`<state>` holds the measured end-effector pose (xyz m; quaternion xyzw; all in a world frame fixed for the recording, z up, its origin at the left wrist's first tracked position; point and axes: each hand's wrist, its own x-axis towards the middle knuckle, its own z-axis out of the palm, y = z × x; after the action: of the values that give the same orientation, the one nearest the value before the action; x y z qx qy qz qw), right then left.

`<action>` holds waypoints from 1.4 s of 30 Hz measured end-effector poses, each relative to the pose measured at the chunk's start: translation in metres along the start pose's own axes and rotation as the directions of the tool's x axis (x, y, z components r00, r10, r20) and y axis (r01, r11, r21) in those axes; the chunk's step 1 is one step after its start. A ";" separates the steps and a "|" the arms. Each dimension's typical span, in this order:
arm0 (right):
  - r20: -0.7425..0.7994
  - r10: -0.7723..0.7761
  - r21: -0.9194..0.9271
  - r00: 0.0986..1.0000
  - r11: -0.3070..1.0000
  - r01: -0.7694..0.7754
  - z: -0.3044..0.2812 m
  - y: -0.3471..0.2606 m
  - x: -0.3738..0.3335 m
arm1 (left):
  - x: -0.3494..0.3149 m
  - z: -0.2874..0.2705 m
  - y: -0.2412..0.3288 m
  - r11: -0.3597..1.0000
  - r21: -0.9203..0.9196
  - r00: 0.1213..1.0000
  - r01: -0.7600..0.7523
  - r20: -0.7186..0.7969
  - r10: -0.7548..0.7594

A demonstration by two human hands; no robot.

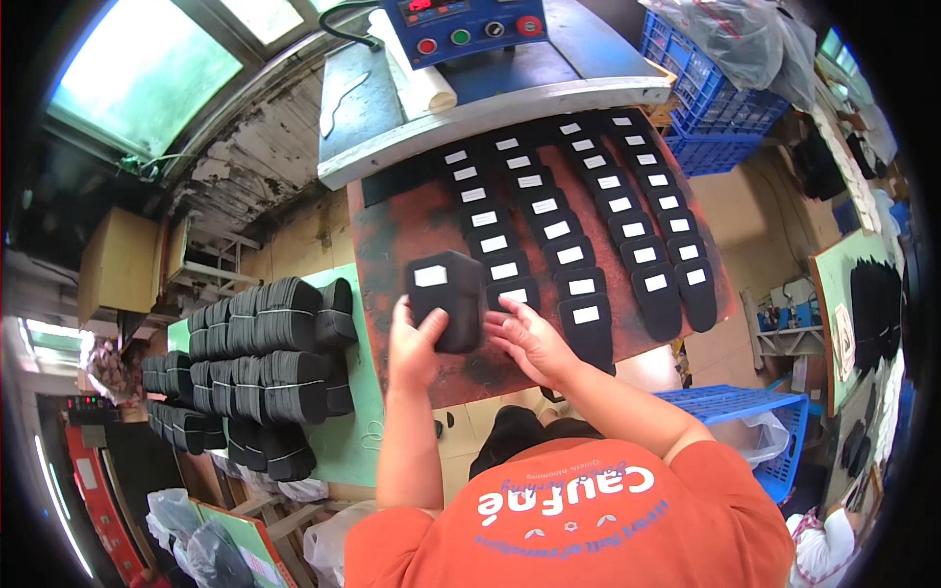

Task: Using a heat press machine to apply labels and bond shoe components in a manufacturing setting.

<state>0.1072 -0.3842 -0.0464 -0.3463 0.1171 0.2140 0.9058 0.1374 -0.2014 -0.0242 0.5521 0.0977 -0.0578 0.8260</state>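
My left hand [416,345] grips a thick stack of black pads [449,309] with rounded ends, its thumb on the top face. A white label lies on the uppermost pad. Just right of the stack, my right hand [529,343] has its fingers spread and holds nothing I can see. Four overlapping columns of similar labelled black pads [586,333] run away from me across the reddish worktable [397,230]. My right fingers are close to the near end of the second column from the left.
Beyond the pads stands a metal-edged machine bed [510,106] with a blue control box [470,44]. Tied bundles of black pads [294,382] cover much of a green table [368,392] at left. Blue crates [720,98] are stacked far right; another blue crate [784,446] sits near right.
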 end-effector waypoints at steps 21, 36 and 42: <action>0.023 -0.107 0.414 0.994 0.906 0.087 -0.088 -0.082 -0.082 | -0.055 0.042 -0.060 0.890 0.424 0.983 0.166 0.004 -0.185; -0.082 -0.093 0.155 0.992 0.982 0.105 -0.001 -0.048 0.002 | 0.038 0.026 -0.001 0.956 0.288 0.999 0.051 0.001 -0.054; 0.128 -0.097 0.399 0.987 0.916 0.038 0.017 -0.040 0.051 | 0.209 -0.066 0.023 0.886 0.464 0.987 -0.006 -0.140 0.080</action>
<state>0.1715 -0.3836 -0.0289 -0.1437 0.0796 0.1793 0.9700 0.3391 -0.1294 -0.0752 0.7376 0.1330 -0.0182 0.6617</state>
